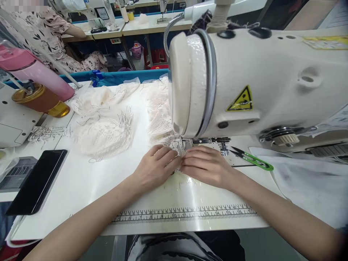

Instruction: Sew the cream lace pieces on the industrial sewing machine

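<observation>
A white sewing machine stands over the white table. Just in front of its needle area, my left hand and my right hand meet, fingers curled and pinched on a small piece of pale lace. The lace runs under the presser foot and back behind the machine head. Both hands rest on the table top.
A heap of lace pieces lies at the left. A black phone sits near the left edge, green thread snips lie to the right, and a printed ruler runs along the front. A pink bottle and another person are at the back left.
</observation>
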Tool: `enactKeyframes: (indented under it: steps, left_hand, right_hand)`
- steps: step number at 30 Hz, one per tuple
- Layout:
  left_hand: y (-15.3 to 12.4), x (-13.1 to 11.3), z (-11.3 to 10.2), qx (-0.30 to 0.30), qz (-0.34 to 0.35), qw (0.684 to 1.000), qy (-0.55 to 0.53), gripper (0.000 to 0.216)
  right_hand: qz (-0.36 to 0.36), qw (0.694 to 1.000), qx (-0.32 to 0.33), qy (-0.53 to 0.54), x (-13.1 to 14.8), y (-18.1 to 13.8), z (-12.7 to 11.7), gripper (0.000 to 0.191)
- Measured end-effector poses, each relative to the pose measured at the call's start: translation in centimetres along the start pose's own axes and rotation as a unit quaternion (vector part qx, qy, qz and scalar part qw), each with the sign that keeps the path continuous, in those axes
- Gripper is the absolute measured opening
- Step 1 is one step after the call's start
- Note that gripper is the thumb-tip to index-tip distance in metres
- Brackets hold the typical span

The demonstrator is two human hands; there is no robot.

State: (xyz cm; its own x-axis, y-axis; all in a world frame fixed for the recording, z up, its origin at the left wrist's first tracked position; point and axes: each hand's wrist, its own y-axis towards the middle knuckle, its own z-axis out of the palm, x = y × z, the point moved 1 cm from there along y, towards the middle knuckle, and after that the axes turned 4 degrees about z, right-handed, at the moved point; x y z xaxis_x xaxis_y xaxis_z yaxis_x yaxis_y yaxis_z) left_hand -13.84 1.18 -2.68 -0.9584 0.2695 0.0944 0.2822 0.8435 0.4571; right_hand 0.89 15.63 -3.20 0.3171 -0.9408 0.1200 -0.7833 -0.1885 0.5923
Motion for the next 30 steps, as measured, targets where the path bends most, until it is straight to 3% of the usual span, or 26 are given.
enactKeyframes:
  steps: [7, 20, 30]
  left_hand:
    - [-0.9, 0.8, 1.3, 0.11, 0.003, 0.993, -0.032, 0.05]
    - [-0.6, 2.5, 0.6, 0.122, 0.025, 0.99, -0.073, 0.05]
    - [-0.2, 1.4, 0.8, 0.111, 0.003, 0.993, -0.032, 0.05]
  right_hand:
    - [0.022, 0.999, 0.018, 0.033, 0.1, 0.1, 0.2, 0.01]
    - [0.024, 0.999, -0.011, 0.024, 0.4, 0.4, 0.8, 0.008]
    - [0.053, 0.999, -0.011, 0.004, 0.2, -0.3, 1.1, 0.015]
